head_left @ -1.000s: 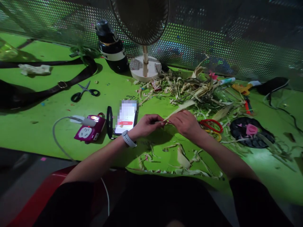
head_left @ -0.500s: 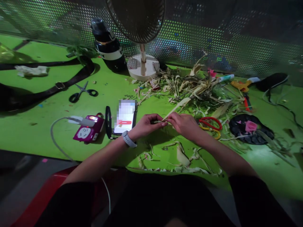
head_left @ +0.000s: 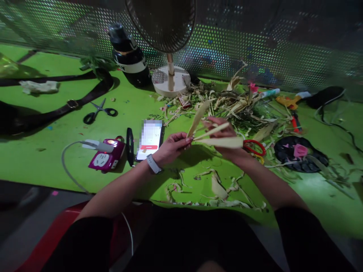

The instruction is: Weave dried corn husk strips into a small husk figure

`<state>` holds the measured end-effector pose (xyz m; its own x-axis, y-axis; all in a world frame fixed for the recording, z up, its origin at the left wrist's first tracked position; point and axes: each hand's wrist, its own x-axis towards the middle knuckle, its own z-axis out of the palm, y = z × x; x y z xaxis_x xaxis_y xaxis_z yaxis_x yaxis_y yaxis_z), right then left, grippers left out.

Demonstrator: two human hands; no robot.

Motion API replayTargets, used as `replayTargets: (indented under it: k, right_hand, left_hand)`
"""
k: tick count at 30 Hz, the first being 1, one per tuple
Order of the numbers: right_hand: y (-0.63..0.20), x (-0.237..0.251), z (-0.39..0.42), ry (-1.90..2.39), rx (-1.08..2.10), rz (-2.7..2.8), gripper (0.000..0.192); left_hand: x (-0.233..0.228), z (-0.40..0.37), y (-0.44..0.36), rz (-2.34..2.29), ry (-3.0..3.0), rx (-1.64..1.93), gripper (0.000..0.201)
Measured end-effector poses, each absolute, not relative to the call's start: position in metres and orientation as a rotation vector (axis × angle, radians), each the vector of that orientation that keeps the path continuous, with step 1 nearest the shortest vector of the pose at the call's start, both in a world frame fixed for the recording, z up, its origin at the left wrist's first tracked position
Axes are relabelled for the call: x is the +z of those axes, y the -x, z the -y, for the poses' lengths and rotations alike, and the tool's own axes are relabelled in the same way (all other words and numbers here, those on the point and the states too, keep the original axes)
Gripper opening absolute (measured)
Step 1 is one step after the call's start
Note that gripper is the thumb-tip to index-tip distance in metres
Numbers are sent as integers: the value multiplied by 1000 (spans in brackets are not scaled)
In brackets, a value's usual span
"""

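Note:
My left hand [head_left: 177, 145], with a grey watch on its wrist, pinches several pale dried corn husk strips [head_left: 224, 142] together at one end. The strips fan out from its fingertips, one pointing up and away, the others to the right. Behind the right-hand strips is my right hand [head_left: 222, 130], its fingers loosely spread and partly covered by the husk. Whether it touches a strip is hard to see. Red-handled scissors [head_left: 255, 146] lie beside the right wrist. Below the hands, loose husk scraps [head_left: 218, 187] are scattered on the green table [head_left: 113, 181].
A heap of dried husks [head_left: 227, 102] lies beyond my hands, near a fan [head_left: 170, 81] and a dark bottle [head_left: 133, 60]. Left are a phone [head_left: 151, 136], a purple power block [head_left: 106, 155] and black scissors [head_left: 99, 110]. A black tray [head_left: 283, 155] lies right.
The husk strips have spread from a narrow bundle into a fan. My right hand has moved up and away from the left fingertips, and its fingers have loosened.

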<state>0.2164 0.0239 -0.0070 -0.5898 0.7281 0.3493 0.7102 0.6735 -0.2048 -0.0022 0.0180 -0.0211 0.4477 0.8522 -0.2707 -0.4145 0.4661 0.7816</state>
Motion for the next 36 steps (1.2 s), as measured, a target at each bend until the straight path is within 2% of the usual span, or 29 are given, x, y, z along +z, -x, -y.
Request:
replayTargets:
  k: [3,8,11,15,17,22,24,26,29,31,33,36]
  right_hand:
    - [-210,-10,-19,1252,177,2082,32]
    - [-191,-11,-8,1152,1068,1650,32]
    - [-187,-8,-5,1215,1086,1523,25]
    - [-192,0,-7,1156,1047,1640,17]
    - [-193,1,-11,1160,1128,1554,22]
    - [-189,-5,-13,1268,1415,1121,48]
    - [-187,-4,-11,1258,1486,1096,49]
    - [-185,-1,-8,1205,1424,1118,40]
    - [-183,2,-6,1190,1333,1194,40]
    - [-182,0,-5,1221,1252,1275,34]
    - [-182,-4,-1,1205,1053,1394,26]
    - [-184,-11,5,980,583,1774,14]
  left_hand:
    - [-24,-17,-4,-803,-576,1068,29]
    - [-25,-8,-12,-925,-623,1038,32]
    - [-26,-4,-14,-958,-775,968,34]
    - [-26,-4,-11,-910,-994,799,31]
    - [-26,-5,-11,-886,-998,820,29]
    - [-29,-4,-14,-932,-849,1039,29]
    - [-31,-4,-15,-966,-836,1090,29]
    - [-31,-3,-16,-993,-852,1116,30]
    - [-30,-1,-17,-1015,-932,1108,31]
    - [-29,0,-18,-1016,-967,1097,30]
    - [-29,0,-18,-1003,-917,1111,29]
    - [-31,-1,-18,-953,-758,1176,28]
